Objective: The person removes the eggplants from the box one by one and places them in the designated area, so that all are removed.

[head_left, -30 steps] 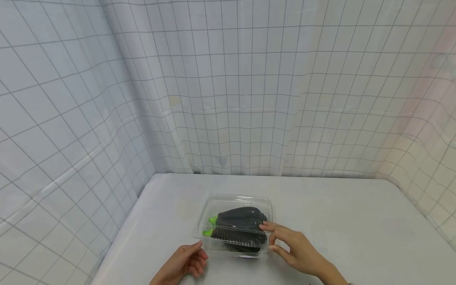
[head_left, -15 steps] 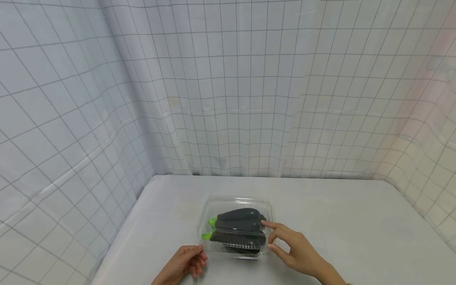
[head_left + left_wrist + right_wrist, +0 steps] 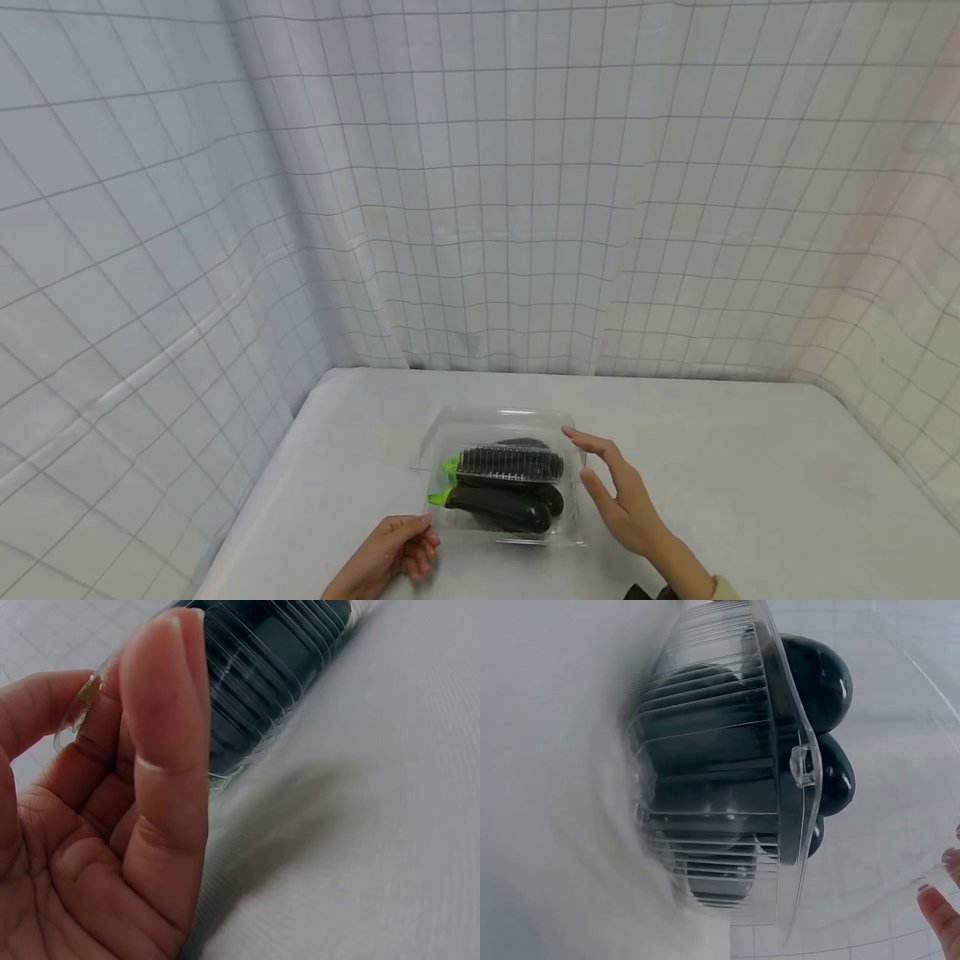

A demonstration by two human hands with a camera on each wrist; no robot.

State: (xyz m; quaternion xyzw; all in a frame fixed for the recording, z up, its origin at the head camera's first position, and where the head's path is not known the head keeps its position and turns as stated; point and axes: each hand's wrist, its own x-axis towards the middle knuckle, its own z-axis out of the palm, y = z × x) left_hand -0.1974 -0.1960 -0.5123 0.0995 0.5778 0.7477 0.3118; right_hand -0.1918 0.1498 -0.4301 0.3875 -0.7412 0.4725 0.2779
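A clear plastic clamshell box [image 3: 566, 521] sits on the table with several dark eggplants [image 3: 498, 507] with green stems inside. Its ribbed lid [image 3: 495, 423] stands raised and tilted toward the back. My left hand [image 3: 393, 550] pinches the box's front left corner; in the left wrist view its thumb and fingers [image 3: 161, 712] are at the clear rim. At the lid's right edge is my right hand [image 3: 622, 500], with its fingers spread and extended. In the right wrist view its fingertips [image 3: 937, 911] are near the clear lid; contact is hard to tell.
The white tabletop [image 3: 720, 467] reaches back to a hanging white grid-patterned curtain [image 3: 487, 208]. More of this curtain [image 3: 135, 275] closes off the left side, and also the right. A small black object [image 3: 648, 592] shows beside the right wrist.
The lid has swung up and back, uncovering the front eggplant. My right hand has moved up and back with it, its fingers now spread. The left hand stays at the corner.
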